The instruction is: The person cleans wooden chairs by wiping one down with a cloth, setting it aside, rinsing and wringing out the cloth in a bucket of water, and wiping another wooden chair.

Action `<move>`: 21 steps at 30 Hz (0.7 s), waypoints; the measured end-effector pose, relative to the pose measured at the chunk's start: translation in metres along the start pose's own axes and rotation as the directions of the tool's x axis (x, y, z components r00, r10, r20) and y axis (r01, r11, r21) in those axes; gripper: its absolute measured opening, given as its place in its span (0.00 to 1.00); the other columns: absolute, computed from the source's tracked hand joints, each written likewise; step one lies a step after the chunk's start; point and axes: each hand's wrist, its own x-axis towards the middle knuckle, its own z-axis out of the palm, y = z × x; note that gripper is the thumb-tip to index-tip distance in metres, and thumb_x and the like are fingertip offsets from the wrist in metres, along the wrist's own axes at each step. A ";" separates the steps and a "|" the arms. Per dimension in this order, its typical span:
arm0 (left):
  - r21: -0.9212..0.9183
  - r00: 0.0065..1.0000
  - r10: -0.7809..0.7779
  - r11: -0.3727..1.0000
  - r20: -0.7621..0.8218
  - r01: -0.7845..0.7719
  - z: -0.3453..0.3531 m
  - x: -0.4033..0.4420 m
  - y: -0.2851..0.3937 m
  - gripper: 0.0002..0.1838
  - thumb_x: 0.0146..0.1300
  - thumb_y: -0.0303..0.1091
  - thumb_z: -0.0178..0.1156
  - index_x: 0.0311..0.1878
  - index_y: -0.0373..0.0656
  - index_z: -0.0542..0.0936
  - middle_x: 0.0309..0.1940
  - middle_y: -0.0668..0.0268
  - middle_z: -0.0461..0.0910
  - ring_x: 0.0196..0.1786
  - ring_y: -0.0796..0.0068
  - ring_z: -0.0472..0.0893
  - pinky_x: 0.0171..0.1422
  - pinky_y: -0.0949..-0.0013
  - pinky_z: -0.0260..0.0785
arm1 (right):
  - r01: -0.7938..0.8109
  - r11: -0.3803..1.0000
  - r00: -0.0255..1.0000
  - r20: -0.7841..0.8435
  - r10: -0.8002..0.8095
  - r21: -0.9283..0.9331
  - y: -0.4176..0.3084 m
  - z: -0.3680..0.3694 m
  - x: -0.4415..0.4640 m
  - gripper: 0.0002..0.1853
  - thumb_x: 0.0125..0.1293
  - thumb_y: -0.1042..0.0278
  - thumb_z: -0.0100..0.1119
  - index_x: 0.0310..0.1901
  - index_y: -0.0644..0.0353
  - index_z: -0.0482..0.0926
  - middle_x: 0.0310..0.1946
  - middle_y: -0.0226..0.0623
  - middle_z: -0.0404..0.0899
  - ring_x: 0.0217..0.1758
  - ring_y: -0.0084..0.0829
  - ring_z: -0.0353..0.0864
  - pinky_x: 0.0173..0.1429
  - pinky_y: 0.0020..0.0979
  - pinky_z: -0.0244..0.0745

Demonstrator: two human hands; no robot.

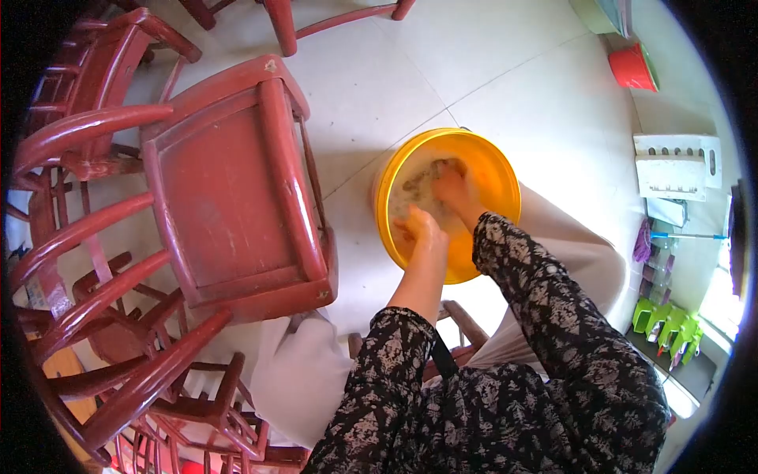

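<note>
A yellow bucket [512, 174] stands on the floor between my knees, holding cloudy water with soft, greyish-brown patches in it. Both of my hands reach down inside. My left hand [422, 226] is near the bucket's lower left wall, its fingers curled and partly under the cloudy water; what they hold, if anything, is hidden. Deeper and farther right, my right hand [452, 186] has its fingers bent around or against a dark, wet lump. I cannot make out what that lump is.
A red wooden chair [225, 197] stands close to the bucket's left, with more red chairs behind it. Along the right wall are a red bucket [632, 67], a white rack [675, 167] and a green holder [667, 325]. Pale tiles [371, 87] cover the floor.
</note>
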 end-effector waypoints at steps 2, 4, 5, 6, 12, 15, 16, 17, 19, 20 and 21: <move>-0.046 1.000 -0.022 0.999 -0.012 0.022 0.002 -0.034 0.019 0.37 0.62 0.56 0.46 0.69 0.48 0.48 0.69 0.58 0.48 0.68 0.63 0.55 0.68 0.60 0.51 | 0.150 0.988 0.986 -0.074 -0.147 0.037 -0.003 -0.009 0.000 0.12 0.54 0.69 0.56 0.40 0.61 0.77 0.39 0.43 0.79 0.42 0.36 0.78 0.49 0.35 0.73; -0.077 0.927 -0.312 0.940 0.207 0.333 -0.003 -0.061 0.041 0.37 0.62 0.62 0.41 0.69 0.53 0.50 0.68 0.58 0.50 0.66 0.62 0.57 0.65 0.58 0.54 | -0.210 0.839 0.940 0.341 0.032 0.501 -0.045 -0.038 -0.017 0.12 0.49 0.72 0.58 0.37 0.62 0.76 0.34 0.37 0.78 0.37 0.31 0.76 0.45 0.32 0.73; -0.079 0.926 -0.312 0.939 0.211 0.334 -0.005 -0.059 0.041 0.37 0.62 0.62 0.41 0.69 0.53 0.50 0.68 0.58 0.50 0.66 0.62 0.57 0.65 0.58 0.54 | -0.208 0.842 0.940 0.339 0.031 0.498 -0.049 -0.047 -0.023 0.12 0.49 0.72 0.58 0.37 0.62 0.76 0.34 0.37 0.78 0.37 0.31 0.76 0.45 0.32 0.73; -0.047 0.900 -0.266 0.953 0.344 0.299 -0.008 -0.057 0.041 0.35 0.61 0.63 0.40 0.65 0.52 0.56 0.61 0.58 0.59 0.59 0.57 0.64 0.57 0.53 0.60 | -0.174 0.855 0.915 0.402 -0.044 0.489 -0.050 -0.056 -0.030 0.12 0.47 0.72 0.57 0.37 0.62 0.75 0.32 0.36 0.77 0.36 0.30 0.75 0.44 0.31 0.72; -0.096 0.715 -0.206 0.929 0.668 0.358 -0.006 -0.032 0.026 0.27 0.60 0.61 0.41 0.42 0.46 0.75 0.37 0.61 0.77 0.41 0.62 0.76 0.45 0.58 0.69 | -0.310 0.775 0.885 0.465 0.023 0.551 -0.095 -0.095 -0.090 0.19 0.44 0.73 0.55 0.43 0.62 0.73 0.31 0.36 0.73 0.37 0.29 0.74 0.42 0.28 0.71; -0.206 0.564 -0.014 0.923 0.826 0.324 -0.002 0.025 -0.008 0.19 0.63 0.50 0.42 0.41 0.46 0.75 0.36 0.62 0.77 0.40 0.63 0.76 0.45 0.60 0.71 | 0.012 0.863 0.962 0.229 -0.148 0.506 -0.098 -0.078 -0.097 0.19 0.49 0.69 0.56 0.46 0.61 0.74 0.32 0.42 0.76 0.37 0.36 0.77 0.42 0.31 0.72; -0.211 0.564 -0.010 0.922 0.826 0.326 0.003 0.040 -0.020 0.19 0.63 0.50 0.42 0.41 0.46 0.75 0.36 0.62 0.77 0.40 0.63 0.76 0.45 0.60 0.71 | 0.014 0.864 0.961 0.232 -0.151 0.503 -0.097 -0.074 -0.096 0.19 0.49 0.69 0.56 0.46 0.61 0.74 0.32 0.42 0.76 0.37 0.36 0.77 0.42 0.31 0.72; -0.257 0.538 0.008 0.884 0.843 0.391 0.008 0.048 -0.029 0.19 0.64 0.50 0.42 0.44 0.46 0.74 0.37 0.63 0.76 0.40 0.64 0.76 0.45 0.61 0.71 | 0.121 0.933 0.971 0.155 -0.182 0.339 -0.099 -0.069 -0.094 0.17 0.51 0.70 0.56 0.45 0.61 0.75 0.34 0.45 0.77 0.37 0.36 0.78 0.43 0.31 0.73; -0.335 0.490 0.048 0.788 0.870 0.516 0.012 0.058 -0.042 0.20 0.64 0.48 0.43 0.49 0.45 0.71 0.39 0.66 0.73 0.40 0.67 0.75 0.43 0.62 0.71 | 0.206 0.961 0.975 0.049 -0.218 0.184 -0.102 -0.063 -0.086 0.13 0.54 0.67 0.56 0.41 0.62 0.77 0.33 0.50 0.79 0.35 0.42 0.80 0.41 0.34 0.74; -0.336 0.495 0.047 0.788 0.868 0.515 0.009 0.033 -0.027 0.20 0.64 0.48 0.43 0.49 0.45 0.71 0.39 0.66 0.73 0.40 0.67 0.75 0.43 0.62 0.71 | 0.203 0.961 0.975 0.053 -0.216 0.187 -0.094 -0.060 -0.077 0.13 0.54 0.67 0.56 0.41 0.62 0.77 0.33 0.50 0.79 0.35 0.42 0.80 0.41 0.34 0.74; -0.301 0.675 -0.019 0.886 0.737 0.353 0.004 -0.017 0.006 0.17 0.64 0.47 0.42 0.45 0.47 0.73 0.37 0.65 0.75 0.39 0.66 0.76 0.44 0.62 0.72 | 0.237 0.970 0.968 0.072 -0.239 0.047 -0.082 -0.054 -0.064 0.13 0.56 0.66 0.54 0.41 0.61 0.77 0.34 0.50 0.79 0.36 0.43 0.80 0.41 0.35 0.74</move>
